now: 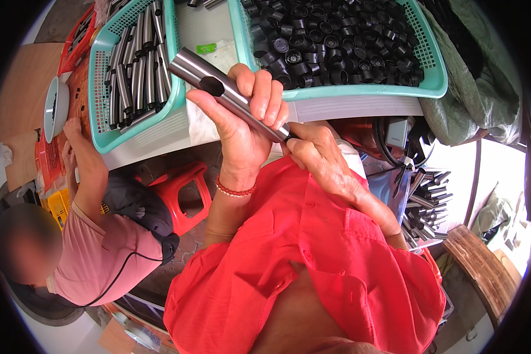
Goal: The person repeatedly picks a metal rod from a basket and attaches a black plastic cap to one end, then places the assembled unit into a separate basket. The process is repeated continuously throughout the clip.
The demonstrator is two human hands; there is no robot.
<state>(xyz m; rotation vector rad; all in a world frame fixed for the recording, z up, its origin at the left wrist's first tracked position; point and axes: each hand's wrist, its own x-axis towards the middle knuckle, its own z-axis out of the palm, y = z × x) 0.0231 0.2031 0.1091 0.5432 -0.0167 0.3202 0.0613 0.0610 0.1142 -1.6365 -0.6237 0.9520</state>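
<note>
A shiny metal tube (237, 100) with an oval hole in its side slants across in front of me, its holed end up and to the left. My left hand (246, 112) is wrapped round its middle, the thumb lying along the near side. At the tube's lower right end, the fingers of my right hand (318, 148) are closed on a small black part, of which little shows; it looks like one of the black plastic caps (330, 41) heaped in the green basket (366, 89) beyond. That part touches the tube's end.
Another green basket (174, 88) at the left holds several metal tubes (138, 71). A green scrap (206, 48) lies between the baskets. To my left a person in pink (106, 253) reaches toward a white bowl (56, 109). A red stool (186, 197) and stacked tubes (428, 203) stand below table height.
</note>
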